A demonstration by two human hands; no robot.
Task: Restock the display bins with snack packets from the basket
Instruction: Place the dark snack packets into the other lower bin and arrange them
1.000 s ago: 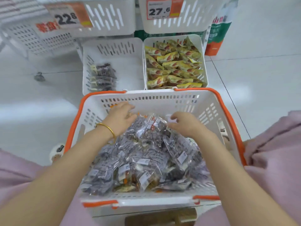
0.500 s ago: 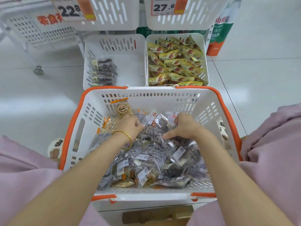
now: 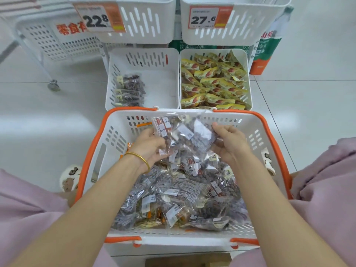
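Above, price tags [image 3: 99, 19] [image 3: 208, 17] read 22.8 and 27.6 — both hands [image 3: 149, 146] [image 3: 231, 143] grip clear packets [image 3: 185, 135].

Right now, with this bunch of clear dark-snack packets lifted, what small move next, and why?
Probably carry the clear packet bunch, gripped by left hand and right hand, forward out of the orange-rimmed basket into the left white slotted bin: it holds few matching packets; the right bin is heaped with yellow packets.

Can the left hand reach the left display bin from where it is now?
Probably yes. The left hand grips clear packets near the basket's far rim, and the open-topped left bin stands beyond it, with nothing between.
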